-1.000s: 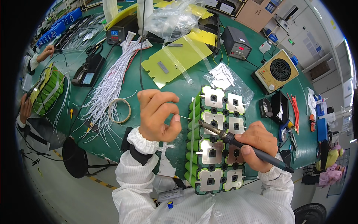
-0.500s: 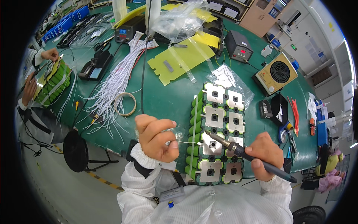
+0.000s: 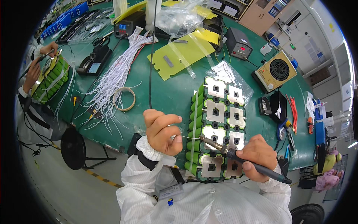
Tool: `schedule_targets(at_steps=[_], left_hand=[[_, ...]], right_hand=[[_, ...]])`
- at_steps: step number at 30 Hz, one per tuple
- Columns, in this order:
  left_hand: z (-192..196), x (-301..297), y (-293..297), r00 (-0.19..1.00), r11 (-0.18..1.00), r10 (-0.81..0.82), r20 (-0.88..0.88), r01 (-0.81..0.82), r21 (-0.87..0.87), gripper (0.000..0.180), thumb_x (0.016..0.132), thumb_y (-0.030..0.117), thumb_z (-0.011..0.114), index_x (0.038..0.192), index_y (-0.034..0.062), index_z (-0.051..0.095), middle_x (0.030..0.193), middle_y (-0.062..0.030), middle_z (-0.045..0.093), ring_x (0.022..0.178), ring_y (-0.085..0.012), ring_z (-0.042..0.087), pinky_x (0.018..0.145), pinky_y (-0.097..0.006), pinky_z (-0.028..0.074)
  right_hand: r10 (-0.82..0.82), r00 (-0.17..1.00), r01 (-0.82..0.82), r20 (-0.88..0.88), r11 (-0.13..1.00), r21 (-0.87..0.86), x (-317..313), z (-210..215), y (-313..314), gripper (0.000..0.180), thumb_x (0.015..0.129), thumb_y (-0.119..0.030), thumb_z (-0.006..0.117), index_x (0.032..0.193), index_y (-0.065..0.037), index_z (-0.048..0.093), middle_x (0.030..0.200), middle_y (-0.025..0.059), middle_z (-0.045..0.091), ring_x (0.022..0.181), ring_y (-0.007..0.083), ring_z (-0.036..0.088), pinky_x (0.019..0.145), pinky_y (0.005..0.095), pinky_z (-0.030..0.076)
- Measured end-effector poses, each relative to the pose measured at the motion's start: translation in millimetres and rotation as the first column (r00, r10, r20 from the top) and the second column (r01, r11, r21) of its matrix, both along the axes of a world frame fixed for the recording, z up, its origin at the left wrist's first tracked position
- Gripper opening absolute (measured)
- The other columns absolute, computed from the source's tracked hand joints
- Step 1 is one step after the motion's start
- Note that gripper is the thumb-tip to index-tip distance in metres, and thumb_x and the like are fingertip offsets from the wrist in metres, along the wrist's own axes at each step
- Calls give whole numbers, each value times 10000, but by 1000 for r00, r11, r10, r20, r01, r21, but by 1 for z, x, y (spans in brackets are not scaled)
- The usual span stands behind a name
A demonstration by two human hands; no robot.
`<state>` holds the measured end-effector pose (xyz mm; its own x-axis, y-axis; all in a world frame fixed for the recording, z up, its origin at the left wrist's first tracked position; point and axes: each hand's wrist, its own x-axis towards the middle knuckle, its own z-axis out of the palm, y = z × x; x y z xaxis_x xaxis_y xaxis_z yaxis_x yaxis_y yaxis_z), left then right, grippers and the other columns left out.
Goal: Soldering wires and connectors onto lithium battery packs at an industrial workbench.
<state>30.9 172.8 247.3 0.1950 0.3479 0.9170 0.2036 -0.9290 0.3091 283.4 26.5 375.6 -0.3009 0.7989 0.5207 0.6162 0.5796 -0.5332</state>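
Note:
A battery pack (image 3: pixel 195 121) of green cells, in black holders topped with square metal plates, stands in front of me at the table's edge. My left hand (image 3: pixel 164 132), at its left side, pinches a thin solder wire (image 3: pixel 189 137) that runs rightward to the pack. In my right hand (image 3: pixel 258 156) is a soldering iron (image 3: pixel 266 171), its handle gripped over the pack's right side. The iron's tip meets the wire's end at the left edge of a metal plate (image 3: pixel 212 133) in the third row from the far end. Iron and hand partly cover the nearer plates.
Left of the pack lie a tape roll (image 3: pixel 124 99) and a bundle of white wires (image 3: pixel 112 80). Yellow-green boards (image 3: pixel 179 56) lie beyond. A fan unit (image 3: pixel 276 71), soldering station (image 3: pixel 238 44) and pliers (image 3: pixel 291 140) are rightward. A co-worker's hands (image 3: pixel 33 71) work on another pack, far left.
The iron's tip has moved left and slightly down, from over the plate to its left edge at the wire. My left hand has shifted a little right and up.

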Motion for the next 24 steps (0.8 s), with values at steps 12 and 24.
schedule_targets(at_steps=[12, 24], left_hand=[[-1, 3, 2, 1000, 999, -25, -2, 25, -21, 135, 661, 172, 626, 765, 116, 562, 1037, -72, 693, 825, -271, 477, 750, -418, 391], [-3, 6, 3, 999, 999, -46, -7, 46, -11, 130, 683, 190, 636, 773, 121, 572, 1031, -62, 694, 818, -267, 480, 739, -419, 389]], right_hand=[[-7, 1000, 7, -10, 1000, 7, -2, -2, 0, 183, 846, -126, 732, 958, 18, 750, 698, 48, 676, 616, 188, 626, 649, 346, 414], [-2, 1000, 2, -10, 1000, 1, -2, -2, 0, 184, 841, -116, 727, 962, 20, 750, 694, 44, 673, 610, 187, 626, 649, 345, 415]])
